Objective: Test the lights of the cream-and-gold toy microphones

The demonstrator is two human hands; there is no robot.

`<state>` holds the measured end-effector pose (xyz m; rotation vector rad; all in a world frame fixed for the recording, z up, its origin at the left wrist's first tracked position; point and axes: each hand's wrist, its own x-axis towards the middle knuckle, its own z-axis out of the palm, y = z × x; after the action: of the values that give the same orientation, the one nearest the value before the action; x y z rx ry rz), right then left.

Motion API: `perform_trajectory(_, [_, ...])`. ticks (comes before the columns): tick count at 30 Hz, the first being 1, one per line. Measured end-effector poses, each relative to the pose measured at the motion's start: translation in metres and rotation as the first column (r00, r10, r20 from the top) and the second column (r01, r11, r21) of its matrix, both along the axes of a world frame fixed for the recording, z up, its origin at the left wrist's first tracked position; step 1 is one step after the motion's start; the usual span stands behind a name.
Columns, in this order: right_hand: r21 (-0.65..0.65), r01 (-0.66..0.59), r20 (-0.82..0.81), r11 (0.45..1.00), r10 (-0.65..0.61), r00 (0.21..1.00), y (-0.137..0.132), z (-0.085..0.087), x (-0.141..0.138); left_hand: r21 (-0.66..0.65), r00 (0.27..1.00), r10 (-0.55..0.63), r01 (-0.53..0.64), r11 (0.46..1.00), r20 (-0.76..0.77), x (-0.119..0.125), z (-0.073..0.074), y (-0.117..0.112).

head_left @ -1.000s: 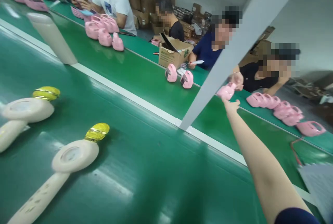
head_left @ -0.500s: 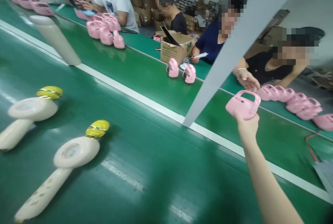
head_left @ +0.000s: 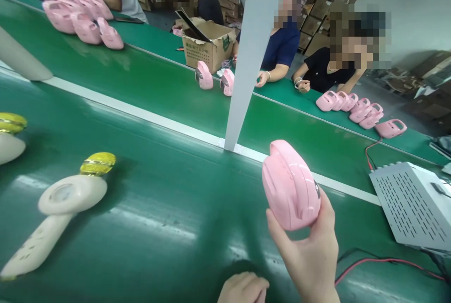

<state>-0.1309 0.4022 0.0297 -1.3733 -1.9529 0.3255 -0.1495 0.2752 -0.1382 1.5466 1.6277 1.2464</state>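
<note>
Pink case (head_left: pixel 291 190) drawn in: half a second ago it was out at arm's length, near a co-worker's hand; now it is held up on the near side, turned nearly edge-on, well apart from the people opposite. Left grip (head_left: pixel 243 286) has come into view at the bottom edge, curled; cannot tell if it holds anything. Right grip (head_left: pixel 310 251) firm on the case's lower end, thumb one side, fingers the other. Reads as a pickup completed, the case now near both hands. Material: looks like glossy hard plastic, rounded shell, raised loop handle, dark patch on the right side. Surface (head_left: pixel 155 195) smooth, green, reflective, edged by a white strip (head_left: pixel 141 114). To the left, a cream wand (head_left: pixel 72 195), round-bodied, with a ridged, shiny gold head (head_left: pixel 97 164). Right: grey slotted box (head_left: pixel 405 199), apparently metal.
</note>
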Motion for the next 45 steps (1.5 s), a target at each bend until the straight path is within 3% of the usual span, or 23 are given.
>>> perform_trajectory(3, [-0.034, -0.022, 0.038, 0.999, 0.023, 0.999, -0.005, 0.000, 0.002, 0.092, 0.997, 0.075, -0.074, 0.993, -0.007, 0.003, -0.010, 0.000])
perform_trajectory(6, [-0.079, -0.078, 0.101, 0.994, 0.085, 0.991, -0.005, -0.001, 0.012, 0.174, 0.986, 0.164, -0.160, 0.972, -0.006, -0.020, 0.001, -0.009])
perform_trajectory(8, [-0.123, -0.184, 0.164, 0.975, 0.203, 0.965, -0.003, -0.001, 0.023, 0.223, 0.961, 0.276, -0.265, 0.938, -0.018, -0.049, 0.027, -0.014])
perform_trajectory(9, [-0.150, -0.263, 0.198, 0.953, 0.290, 0.936, -0.001, -0.001, 0.029, 0.280, 0.926, 0.373, -0.346, 0.896, -0.049, -0.065, 0.045, -0.013])
perform_trajectory(11, [-0.203, -0.440, 0.252, 0.875, 0.480, 0.840, 0.002, -0.001, 0.039, 0.357, 0.884, 0.448, -0.378, 0.854, -0.136, -0.097, 0.082, -0.005])
perform_trajectory(13, [-0.275, -0.590, 0.268, 0.759, 0.650, 0.711, 0.004, -0.001, 0.045, 0.353, 0.923, 0.289, -0.190, 0.916, -0.253, -0.122, 0.111, 0.009])
perform_trajectory(15, [-0.367, -0.671, 0.237, 0.644, 0.763, 0.602, 0.003, -0.003, 0.048, 0.267, 0.974, 0.049, 0.012, 0.964, -0.221, -0.136, 0.126, 0.021])
perform_trajectory(16, [-0.410, -0.689, 0.218, 0.598, 0.797, 0.563, 0.003, -0.005, 0.049, 0.233, 0.985, -0.044, 0.083, 0.969, -0.168, -0.139, 0.128, 0.023])
perform_trajectory(18, [-0.441, -0.703, 0.234, 0.558, 0.827, 0.510, 0.000, -0.010, 0.051, 0.208, 0.988, -0.135, 0.148, 0.967, -0.075, -0.140, 0.125, 0.024])
perform_trajectory(21, [-0.328, -0.736, 0.399, 0.592, 0.793, 0.460, -0.003, -0.017, 0.052, 0.236, 0.993, -0.087, 0.105, 0.966, -0.083, -0.134, 0.116, 0.018])
perform_trajectory(23, [-0.220, -0.760, 0.452, 0.612, 0.754, 0.476, -0.006, -0.017, 0.049, 0.302, 0.996, -0.007, 0.034, 0.953, -0.091, -0.130, 0.115, 0.015])
perform_trajectory(25, [-0.133, -0.780, 0.394, 0.611, 0.755, 0.524, -0.009, -0.013, 0.043, 0.363, 0.996, 0.053, -0.021, 0.931, -0.077, -0.126, 0.117, 0.016])
perform_trajectory(30, [-0.007, -0.812, 0.258, 0.583, 0.786, 0.562, -0.011, -0.003, 0.030, 0.388, 0.995, 0.068, -0.037, 0.921, -0.067, -0.122, 0.128, 0.017])
perform_trajectory(36, [-0.064, -0.823, 0.216, 0.565, 0.813, 0.541, -0.003, -0.008, 0.035, 0.255, 0.987, -0.147, 0.160, 0.953, -0.069, -0.131, 0.129, 0.019])
perform_trajectory(41, [-0.059, -0.818, 0.141, 0.573, 0.816, 0.561, -0.002, -0.014, 0.032, 0.383, 0.995, -0.035, 0.068, 0.921, -0.095, -0.124, 0.114, 0.027])
perform_trajectory(45, [-0.046, -0.822, 0.115, 0.567, 0.821, 0.560, -0.001, -0.015, 0.031, 0.410, 0.999, -0.045, 0.052, 0.911, -0.027, -0.119, 0.104, 0.032])
